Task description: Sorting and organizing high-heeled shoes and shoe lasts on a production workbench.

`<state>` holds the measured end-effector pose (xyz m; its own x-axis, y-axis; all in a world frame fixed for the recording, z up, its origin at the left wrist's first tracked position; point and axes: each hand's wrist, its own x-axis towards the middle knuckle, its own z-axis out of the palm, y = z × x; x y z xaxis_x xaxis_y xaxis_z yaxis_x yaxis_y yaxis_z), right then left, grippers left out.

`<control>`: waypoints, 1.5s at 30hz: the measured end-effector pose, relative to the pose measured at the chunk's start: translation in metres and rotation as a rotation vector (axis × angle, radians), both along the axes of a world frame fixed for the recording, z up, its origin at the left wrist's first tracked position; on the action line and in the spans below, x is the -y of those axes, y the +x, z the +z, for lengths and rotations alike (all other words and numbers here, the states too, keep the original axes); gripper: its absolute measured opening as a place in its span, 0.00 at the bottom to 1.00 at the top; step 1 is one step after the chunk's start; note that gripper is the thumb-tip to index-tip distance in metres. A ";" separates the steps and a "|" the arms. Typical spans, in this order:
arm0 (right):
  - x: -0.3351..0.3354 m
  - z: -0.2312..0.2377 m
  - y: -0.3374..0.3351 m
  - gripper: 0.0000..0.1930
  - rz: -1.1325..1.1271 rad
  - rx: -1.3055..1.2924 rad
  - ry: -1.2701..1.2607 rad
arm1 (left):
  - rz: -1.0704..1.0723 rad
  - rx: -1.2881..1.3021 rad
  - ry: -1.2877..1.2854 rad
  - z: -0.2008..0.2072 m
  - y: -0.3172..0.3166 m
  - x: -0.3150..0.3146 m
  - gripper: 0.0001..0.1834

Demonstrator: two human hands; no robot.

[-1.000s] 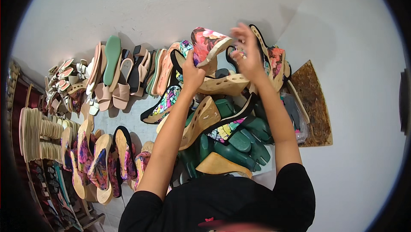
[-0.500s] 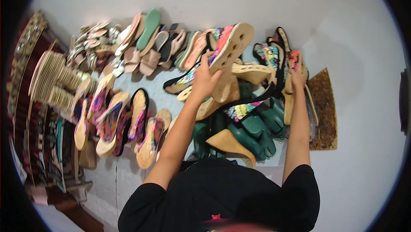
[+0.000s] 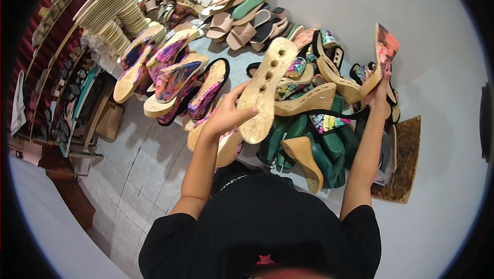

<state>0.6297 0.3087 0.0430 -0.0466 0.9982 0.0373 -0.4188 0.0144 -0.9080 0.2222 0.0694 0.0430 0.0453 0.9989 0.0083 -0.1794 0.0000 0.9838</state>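
My left hand (image 3: 230, 112) grips a wedge sandal (image 3: 263, 86) with its tan underside turned up, a row of round holes along it. The fingers go behind the sandal and the thumb lies on its near part; its strap is hidden. Farther right, my right hand (image 3: 380, 96) is closed round another wedge sandal (image 3: 387, 47), tilted up, with a coral floral part showing and a beige edge. Between the hands lie more tan wedges (image 3: 309, 99) and black-edged sandals with multicoloured straps. Green shoe lasts (image 3: 329, 140) lie below them, beside a loose tan wedge (image 3: 304, 162).
Purple-patterned wedge sandals (image 3: 177, 81) stand in a group on the left. Behind them are stacked beige soles (image 3: 110, 9), pink slides (image 3: 241, 34) and a green insole (image 3: 252, 0). A brown board (image 3: 404, 160) lies at the right; shelves (image 3: 64, 88) stand far left.
My view has turned left, showing more floor and shelves. My left hand has lowered its sandal and turned the holed underside up. My right hand has lifted its sandal, which now points upward.
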 end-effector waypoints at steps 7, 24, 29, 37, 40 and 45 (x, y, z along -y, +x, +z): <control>0.058 0.002 -0.139 0.31 0.611 -0.177 0.109 | 0.442 0.059 -0.037 -0.043 -0.063 0.042 0.27; 0.086 -0.052 -0.259 0.28 0.752 -0.607 -0.021 | 0.369 0.291 -0.159 -0.077 -0.074 0.050 0.21; 0.105 -0.036 -0.259 0.32 0.705 -0.433 -0.056 | 0.388 0.335 -0.203 -0.078 -0.075 0.051 0.20; 0.089 -0.053 -0.278 0.34 0.944 -0.375 -0.118 | 0.467 0.441 -0.273 -0.087 -0.100 0.049 0.22; 0.086 -0.059 -0.289 0.32 0.892 -0.385 -0.121 | 0.458 0.569 -0.248 -0.084 -0.101 0.053 0.26; 0.086 -0.069 -0.295 0.29 0.881 -0.395 -0.174 | 0.367 0.972 -0.091 -0.082 -0.096 0.065 0.30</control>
